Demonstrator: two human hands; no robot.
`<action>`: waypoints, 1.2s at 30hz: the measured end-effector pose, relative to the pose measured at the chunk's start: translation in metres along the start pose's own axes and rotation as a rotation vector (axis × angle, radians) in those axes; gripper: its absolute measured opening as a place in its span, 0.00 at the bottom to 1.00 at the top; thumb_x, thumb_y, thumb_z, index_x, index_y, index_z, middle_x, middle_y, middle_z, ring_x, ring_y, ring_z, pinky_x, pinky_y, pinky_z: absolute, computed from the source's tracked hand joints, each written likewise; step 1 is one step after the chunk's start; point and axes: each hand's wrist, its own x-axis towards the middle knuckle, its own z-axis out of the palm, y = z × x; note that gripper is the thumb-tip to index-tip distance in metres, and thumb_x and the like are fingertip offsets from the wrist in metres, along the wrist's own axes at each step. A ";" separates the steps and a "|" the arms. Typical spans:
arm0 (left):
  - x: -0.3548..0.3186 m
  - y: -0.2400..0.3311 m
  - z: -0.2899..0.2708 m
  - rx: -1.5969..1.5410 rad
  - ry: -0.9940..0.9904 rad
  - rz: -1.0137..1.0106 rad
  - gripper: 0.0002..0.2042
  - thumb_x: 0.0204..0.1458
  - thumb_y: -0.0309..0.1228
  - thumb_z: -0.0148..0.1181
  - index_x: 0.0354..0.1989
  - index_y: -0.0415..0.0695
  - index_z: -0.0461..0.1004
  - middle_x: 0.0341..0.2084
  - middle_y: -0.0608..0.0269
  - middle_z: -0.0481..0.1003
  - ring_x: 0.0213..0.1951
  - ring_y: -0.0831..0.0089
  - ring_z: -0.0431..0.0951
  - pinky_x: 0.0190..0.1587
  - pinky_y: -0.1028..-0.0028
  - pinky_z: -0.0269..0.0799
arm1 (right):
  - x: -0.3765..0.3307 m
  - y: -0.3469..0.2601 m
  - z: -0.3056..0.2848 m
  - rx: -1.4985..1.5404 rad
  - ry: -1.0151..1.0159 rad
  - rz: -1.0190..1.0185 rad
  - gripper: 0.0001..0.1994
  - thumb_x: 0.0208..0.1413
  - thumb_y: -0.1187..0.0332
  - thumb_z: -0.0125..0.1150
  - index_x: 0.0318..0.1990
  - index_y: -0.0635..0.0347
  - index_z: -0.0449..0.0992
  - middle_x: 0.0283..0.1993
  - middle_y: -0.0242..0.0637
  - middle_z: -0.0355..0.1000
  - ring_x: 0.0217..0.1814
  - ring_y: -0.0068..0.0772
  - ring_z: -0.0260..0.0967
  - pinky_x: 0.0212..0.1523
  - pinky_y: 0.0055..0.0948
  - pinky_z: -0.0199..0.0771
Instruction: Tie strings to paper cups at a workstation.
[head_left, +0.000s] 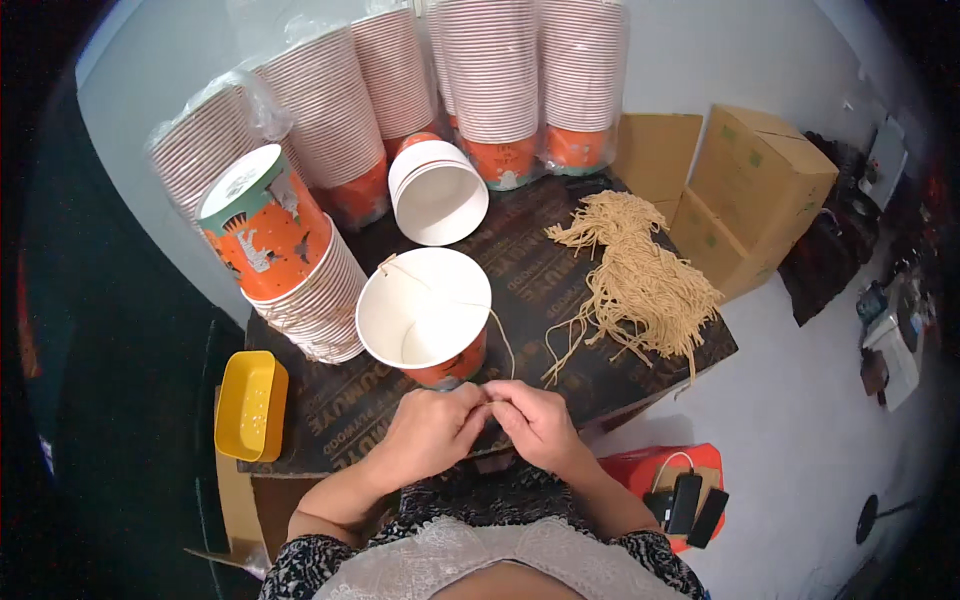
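Note:
Right in front of me stands an orange paper bucket [424,318], its white inside facing up. A thin tan cord [503,340] passes through the far left of its rim, crosses the opening and hangs over the right side toward my hands. At the table's near edge, just below the bucket, my left hand [428,432] and my right hand [536,424] meet. Their fingers are closed in a pinch on a short bit of cord that shows between the fingertips. Most of what they grip is hidden by the fingers.
Right on the dark table [525,250] lies a bundle of tan cords [640,280]. A nested bucket stack [310,285] stands left, near a yellow tub [252,405] of small white bits. Wrapped bucket stacks [490,80] line the back, behind tipped buckets [440,200]. Cardboard boxes [745,190] stand right.

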 end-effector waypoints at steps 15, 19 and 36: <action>-0.012 -0.005 -0.021 -0.274 0.296 -0.164 0.04 0.56 0.24 0.60 0.32 0.36 0.77 0.15 0.60 0.75 0.18 0.75 0.76 0.23 0.74 0.70 | 0.020 0.004 0.011 -0.178 0.347 -0.173 0.07 0.48 0.84 0.65 0.28 0.63 0.73 0.21 0.31 0.63 0.18 0.18 0.59 0.19 0.22 0.56; -0.018 -0.016 -0.020 -0.299 0.335 -0.181 0.04 0.57 0.24 0.60 0.33 0.36 0.78 0.16 0.61 0.75 0.19 0.77 0.76 0.23 0.77 0.69 | 0.027 0.011 0.017 -0.327 0.378 -0.188 0.09 0.46 0.81 0.66 0.26 0.60 0.70 0.21 0.36 0.65 0.19 0.35 0.66 0.21 0.32 0.65; -0.025 -0.022 -0.021 -0.312 0.336 -0.182 0.04 0.56 0.24 0.61 0.31 0.36 0.77 0.15 0.62 0.74 0.19 0.77 0.74 0.23 0.76 0.69 | 0.038 0.012 0.027 -0.432 0.358 -0.223 0.10 0.46 0.80 0.65 0.26 0.59 0.69 0.22 0.38 0.65 0.21 0.42 0.68 0.22 0.38 0.68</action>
